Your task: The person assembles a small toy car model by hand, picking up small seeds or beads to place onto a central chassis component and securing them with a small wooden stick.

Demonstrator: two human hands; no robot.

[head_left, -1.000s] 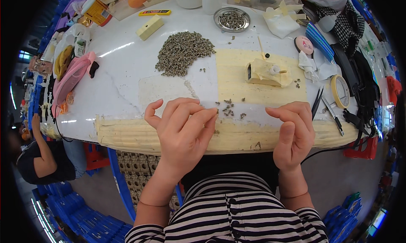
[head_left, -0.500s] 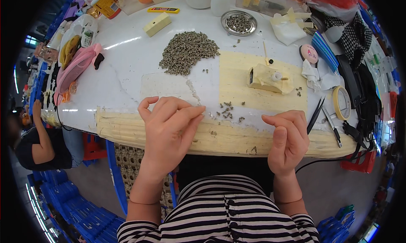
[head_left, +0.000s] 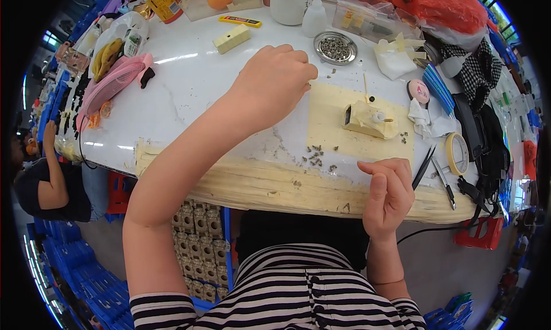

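My left hand is stretched far over the table, above the spot where the heap of small metal parts lies. The back of the hand and the forearm cover nearly all of that heap. Its fingers are curled inward, and whatever they pinch is hidden. My right hand hovers at the taped front edge, fingers bent toward the palm and thumb upright; any contents are out of sight. Several loose metal parts lie scattered to its left. Beyond it, a tape-wrapped block with a small white nozzle rests on a yellow taped patch.
A round metal dish of similar parts stands at the back. Tweezers, a craft knife and a tape roll lie on the right. At left is a pink mesh item; farther back, a cream block.
My left hand has moved from near the front edge up and away to the heap, covering it. My right hand keeps nearly the same pose. The whole view has shifted slightly.
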